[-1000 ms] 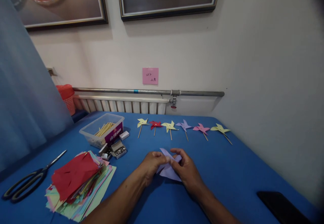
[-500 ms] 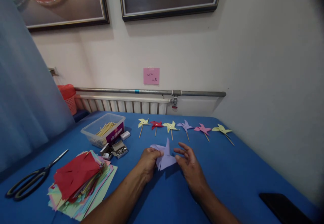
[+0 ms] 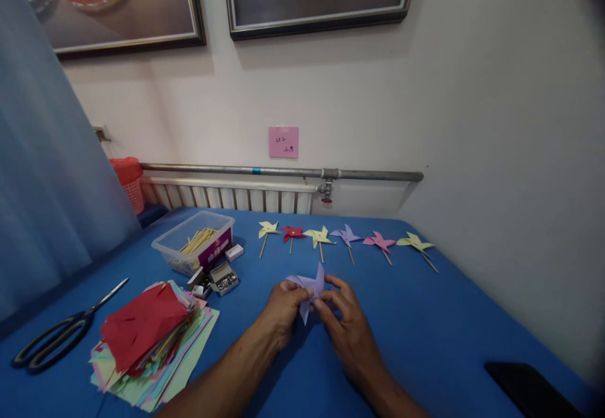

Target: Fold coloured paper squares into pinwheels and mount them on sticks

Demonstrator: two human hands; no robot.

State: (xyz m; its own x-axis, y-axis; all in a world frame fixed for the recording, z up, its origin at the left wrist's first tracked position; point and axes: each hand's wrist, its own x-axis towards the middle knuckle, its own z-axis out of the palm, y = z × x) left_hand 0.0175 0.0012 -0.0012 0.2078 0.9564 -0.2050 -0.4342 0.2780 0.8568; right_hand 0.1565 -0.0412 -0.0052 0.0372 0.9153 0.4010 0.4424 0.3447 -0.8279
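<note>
A lilac cut paper square (image 3: 309, 287) is held between both hands just above the blue table (image 3: 425, 317), its corners folded inward. My left hand (image 3: 282, 307) pinches its left side, and my right hand (image 3: 344, 325) pinches its centre with thumb and fingertips. Behind them, several finished paper pinwheels on sticks (image 3: 345, 236) lie in a row near the wall.
A stack of coloured paper with a red sheet on top (image 3: 146, 336) lies front left, with black scissors (image 3: 57, 336) beside it. A clear tub of wooden sticks (image 3: 195, 248) and small open boxes of pins (image 3: 222, 278) stand behind. A dark phone (image 3: 529, 386) lies front right.
My right hand, open half a second ago, has closed onto the lilac paper again. The paper has been lifted and its points folded toward the middle.
</note>
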